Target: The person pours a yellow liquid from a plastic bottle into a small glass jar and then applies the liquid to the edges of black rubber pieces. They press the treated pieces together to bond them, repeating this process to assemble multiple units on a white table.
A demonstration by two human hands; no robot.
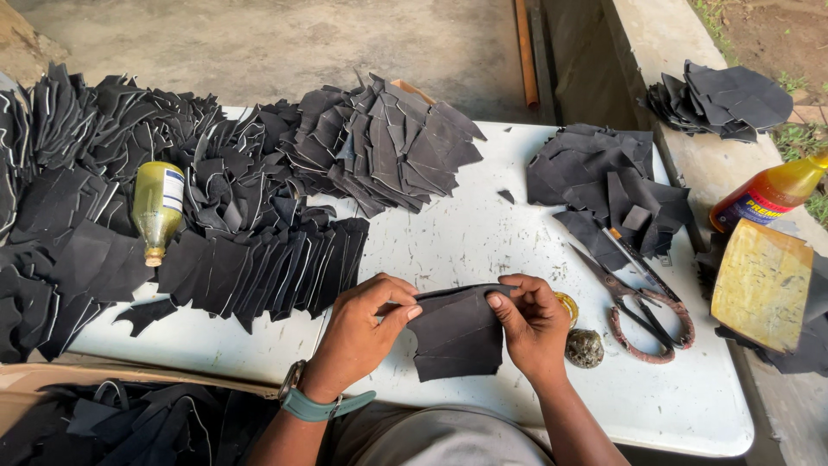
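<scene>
**Near the front edge of the table: both hands pinching one black leather piece**

Right at the near edge of the white table [483, 242], a single black cut piece [457, 332] sits between the two hands. The left hand [362, 332] pinches its top-left corner with thumb and fingers closed on the edge, and the right hand [535, 324] clamps the top-right corner the same way. Looks like the top edge is being folded or pressed over, which would explain why both grips sit up on that rim while the rest of the piece lies flat on the table.

Just beside the right hand there's a small round tin [567, 304] with something yellowish in it and a grubby ball [584, 348], both close enough to reach without letting go for long. A little further right lie scissors [642, 311] with wrapped handles, blades pointing away.

Fanned-out stacks of black pieces [259, 259] cover the left side, overlapped like cards so each edge shows, with a yellowish bottle [158, 207] lying on top. More piles [379, 142] sit at the back, a smaller heap [604, 185] on the right, and an orange bottle [772, 192] off the table's right side.
</scene>
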